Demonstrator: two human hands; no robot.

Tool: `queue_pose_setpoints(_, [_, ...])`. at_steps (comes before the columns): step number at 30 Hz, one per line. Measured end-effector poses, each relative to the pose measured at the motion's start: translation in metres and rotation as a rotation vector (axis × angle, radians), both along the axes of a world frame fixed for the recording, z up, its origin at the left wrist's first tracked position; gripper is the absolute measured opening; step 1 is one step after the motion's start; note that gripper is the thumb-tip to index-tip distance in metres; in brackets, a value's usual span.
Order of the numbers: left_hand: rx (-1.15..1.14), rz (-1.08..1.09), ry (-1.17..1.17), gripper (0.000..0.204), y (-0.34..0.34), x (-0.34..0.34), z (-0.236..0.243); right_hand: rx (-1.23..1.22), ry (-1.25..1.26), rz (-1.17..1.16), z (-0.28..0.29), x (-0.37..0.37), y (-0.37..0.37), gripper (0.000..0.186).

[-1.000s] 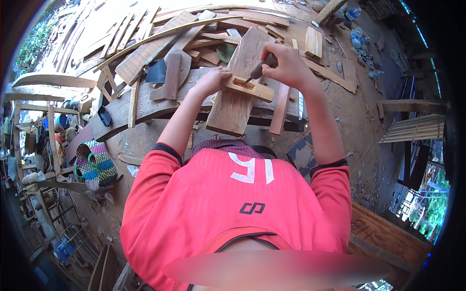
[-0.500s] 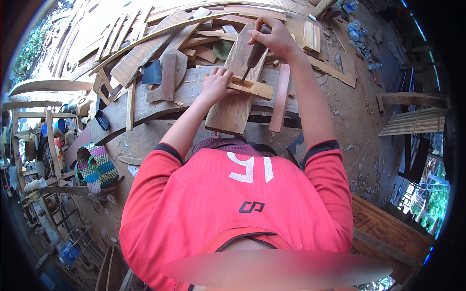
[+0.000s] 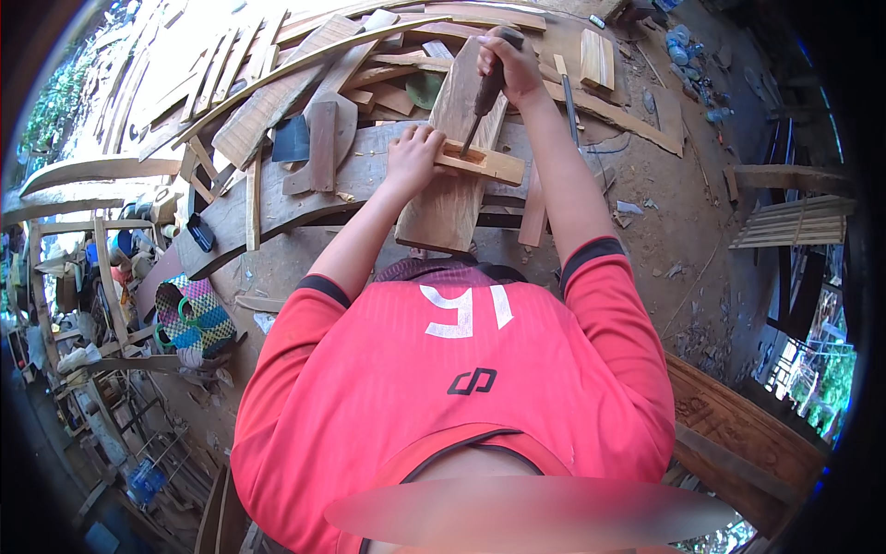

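Note:
My right hand (image 3: pixel 513 72) is wrapped round the dark wooden handle of a chisel (image 3: pixel 488 92), held steeply. The chisel's metal shaft runs down into a slot in a small pale wooden block (image 3: pixel 504 167). My left hand (image 3: pixel 414 159) grips the block's left end, fingers closed over it. Beneath the block lies a broad wooden board (image 3: pixel 438 218), set across a dark curved timber (image 3: pixel 272 201). The chisel's tip is hidden inside the slot.
Loose planks (image 3: pixel 346 69) are heaped beyond the timber. A dark-bladed tool (image 3: pixel 569 103) with a pale handle lies right of my forearm. A woven basket (image 3: pixel 205 319) stands at left, and plastic bottles (image 3: pixel 681 51) lie at far right.
My right hand has turned and shifted slightly, bringing the chisel more upright in the slot. My right forearm has swung left, uncovering the dark-bladed tool. The left hand keeps its hold.

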State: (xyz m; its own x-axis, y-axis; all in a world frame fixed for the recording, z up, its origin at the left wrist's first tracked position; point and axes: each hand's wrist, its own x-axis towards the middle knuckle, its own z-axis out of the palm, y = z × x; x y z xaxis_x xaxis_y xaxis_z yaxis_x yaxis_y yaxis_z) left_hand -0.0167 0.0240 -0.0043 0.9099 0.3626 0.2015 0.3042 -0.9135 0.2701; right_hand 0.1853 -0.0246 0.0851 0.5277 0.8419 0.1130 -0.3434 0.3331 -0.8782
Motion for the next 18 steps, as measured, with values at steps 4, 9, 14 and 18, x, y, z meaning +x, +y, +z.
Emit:
queue_pose_setpoints(4, [-0.038,0.004,0.035,0.057,-0.001,-0.003,-0.001,0.06,0.097,-0.1,0.002,-0.004,-0.035,0.012])
queue_pose_setpoints(9, [-0.049,0.047,0.058,0.057,-0.002,-0.003,-0.003,0.249,-0.047,-0.349,0.004,-0.051,-0.089,0.01])
queue_pose_setpoints(14, [-0.02,0.061,0.037,0.056,-0.002,0.0,-0.006,0.223,-0.266,-0.396,0.015,-0.084,-0.097,0.009])
queue_pose_setpoints(18, [-0.02,0.071,0.001,0.055,-0.005,-0.001,-0.007,0.216,-0.338,-0.403,0.017,-0.09,-0.085,0.01])
